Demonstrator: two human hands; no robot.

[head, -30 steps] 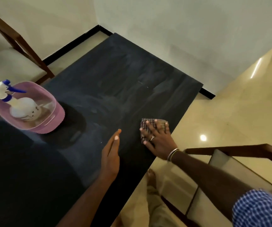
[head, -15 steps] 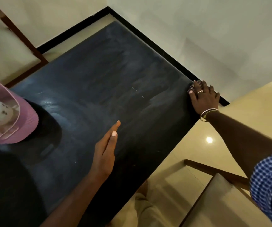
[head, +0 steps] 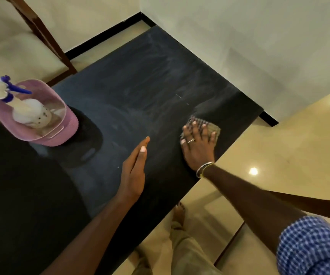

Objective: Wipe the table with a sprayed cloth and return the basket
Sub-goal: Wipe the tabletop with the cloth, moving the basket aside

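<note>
The right hand presses flat, fingers spread, on the checked cloth. It is back near the right edge of the table after reaching the far corner by the wall half a second ago, which reads as a return stroke. The left hand stays straight-fingered and empty, edge-on; whether it touches the top is unclear. Streaks suggest the wiping is well under way. The pink basket, holding the spray bottle, stands on the table's left side, not yet returned.
</note>
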